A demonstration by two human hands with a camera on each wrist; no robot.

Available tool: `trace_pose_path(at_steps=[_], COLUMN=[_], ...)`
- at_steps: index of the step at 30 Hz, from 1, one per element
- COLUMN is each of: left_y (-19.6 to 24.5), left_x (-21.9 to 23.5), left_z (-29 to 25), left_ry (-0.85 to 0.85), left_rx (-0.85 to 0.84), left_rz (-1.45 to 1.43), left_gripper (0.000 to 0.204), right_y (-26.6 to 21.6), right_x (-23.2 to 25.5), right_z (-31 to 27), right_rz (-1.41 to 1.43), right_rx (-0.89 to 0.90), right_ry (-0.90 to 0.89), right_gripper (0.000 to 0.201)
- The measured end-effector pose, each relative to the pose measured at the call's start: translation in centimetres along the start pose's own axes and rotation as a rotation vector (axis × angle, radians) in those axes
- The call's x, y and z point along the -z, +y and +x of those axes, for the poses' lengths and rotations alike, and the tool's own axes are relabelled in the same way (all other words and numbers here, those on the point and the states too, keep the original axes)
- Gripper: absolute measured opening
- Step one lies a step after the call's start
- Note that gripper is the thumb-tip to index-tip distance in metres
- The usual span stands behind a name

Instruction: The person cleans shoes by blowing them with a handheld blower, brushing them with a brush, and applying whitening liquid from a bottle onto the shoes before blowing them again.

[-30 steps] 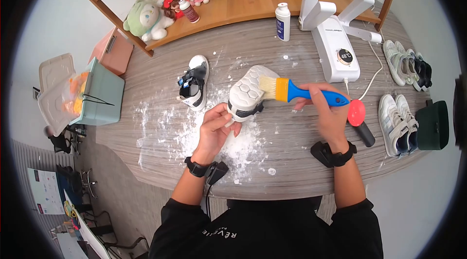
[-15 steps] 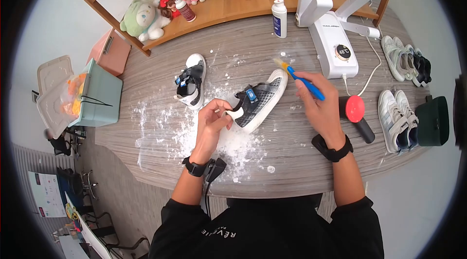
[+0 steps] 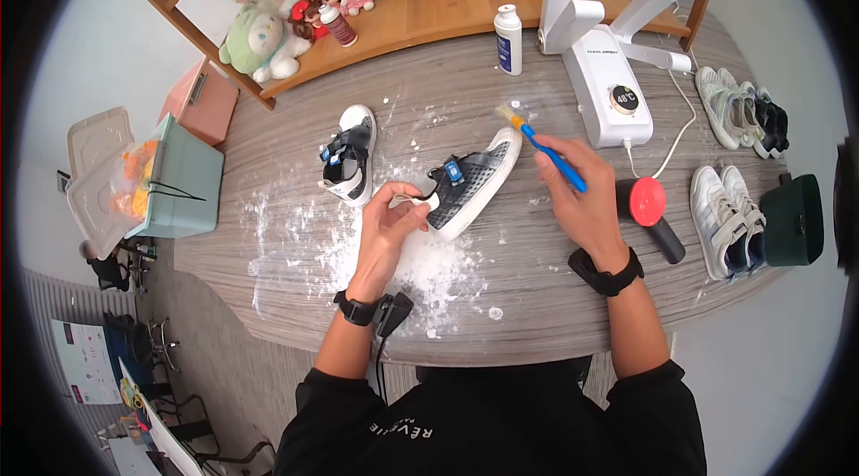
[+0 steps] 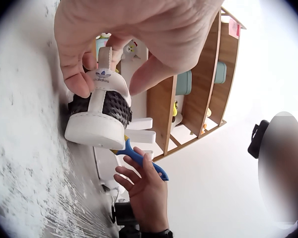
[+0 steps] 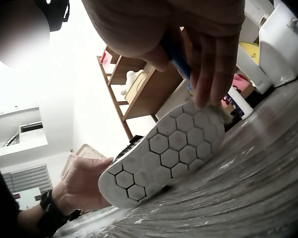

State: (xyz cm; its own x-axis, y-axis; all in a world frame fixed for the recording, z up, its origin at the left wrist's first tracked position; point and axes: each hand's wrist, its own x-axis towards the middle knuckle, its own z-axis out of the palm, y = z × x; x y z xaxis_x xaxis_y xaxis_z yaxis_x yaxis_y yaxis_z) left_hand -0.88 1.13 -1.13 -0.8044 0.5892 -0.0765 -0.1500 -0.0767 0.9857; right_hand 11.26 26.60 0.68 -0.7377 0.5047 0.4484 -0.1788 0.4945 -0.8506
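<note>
A dark mesh shoe with a white sole (image 3: pixel 476 195) is tilted on its side, toe up and to the right. My left hand (image 3: pixel 386 230) pinches its white heel; the left wrist view shows thumb and fingers at the heel tab (image 4: pixel 105 58). In my right hand (image 3: pixel 583 199) is a blue-handled brush (image 3: pixel 559 161), its bristles at the shoe's toe. The hexagon-patterned outsole (image 5: pixel 171 148) faces the right wrist camera. A matching shoe (image 3: pixel 349 157) stands upright to the left, apart from the hands.
White powder (image 3: pixel 429 275) is scattered on the table (image 3: pixel 537 319). A white bottle (image 3: pixel 508 42) and a white device with arms (image 3: pixel 608 87) stand behind. At the right are a red-and-black brush (image 3: pixel 648 201), more shoes (image 3: pixel 711 208) and a green container (image 3: pixel 793 219). Plush toys (image 3: pixel 259 42) line the shelf.
Over the last second the shoe has turned from sole up to lying on its side. The brush has moved from the sole to the toe, and its handle now slants down to the right.
</note>
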Motion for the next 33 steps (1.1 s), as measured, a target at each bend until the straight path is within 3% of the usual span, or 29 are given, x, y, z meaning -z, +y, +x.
trace_pose_path(at_steps=[5, 11, 13, 16, 17, 19, 22, 23, 26, 28, 33], left_y=[0.2, 0.0, -0.6, 0.3, -0.2, -0.3, 0.1, 0.0, -0.6, -1.2, -0.1], left_x=[-0.8, -0.6, -0.7, -1.1, -0.9, -0.7, -1.0, -0.9, 0.0, 0.2, -1.3], left_z=[-0.1, 0.0, 0.2, -0.3, 0.0, 0.1, 0.2, 0.2, 0.5, 0.5, 0.1], left_ry=[0.057, 0.027, 0.101, 0.211, 0.23, 0.257, 0.283, 0.236, 0.148, 0.088, 0.164], left_rx=[0.001, 0.055, -0.117, -0.18, -0.286, -0.305, -0.327, -0.246, -0.093, -0.152, -0.277], left_rz=[0.102, 0.223, 0.262, 0.377, 0.41, 0.415, 0.424, 0.444, 0.564, 0.662, 0.706], left_gripper=[0.033, 0.034, 0.039, 0.043, 0.048, 0.051, 0.067, 0.073, 0.082, 0.08, 0.074], right_y=[-1.1, -1.6, -1.8, -1.6, -1.5, -1.3, -2.1, -2.1, -1.7, -1.3, -1.2], right_x=[0.4, 0.2, 0.4, 0.2, 0.2, 0.1, -0.2, -0.2, -0.4, -0.3, -0.4], right_z=[0.0, 0.1, 0.1, -0.1, -0.3, -0.7, -0.9, -1.0, -1.2, -1.0, -0.9], right_rz=[-0.05, -0.05, -0.054, -0.021, -0.021, 0.026, 0.064, 0.064, 0.189, 0.279, 0.357], right_rx=[-0.034, 0.106, 0.079, 0.08, 0.075, 0.02, 0.049, 0.053, -0.111, -0.171, -0.219], right_ry=[-0.029, -0.018, -0.022, -0.028, -0.028, -0.194, -0.268, -0.267, -0.217, -0.161, -0.173], right_gripper=[0.022, 0.024, 0.022, 0.019, 0.019, 0.017, 0.017, 0.017, 0.017, 0.018, 0.019])
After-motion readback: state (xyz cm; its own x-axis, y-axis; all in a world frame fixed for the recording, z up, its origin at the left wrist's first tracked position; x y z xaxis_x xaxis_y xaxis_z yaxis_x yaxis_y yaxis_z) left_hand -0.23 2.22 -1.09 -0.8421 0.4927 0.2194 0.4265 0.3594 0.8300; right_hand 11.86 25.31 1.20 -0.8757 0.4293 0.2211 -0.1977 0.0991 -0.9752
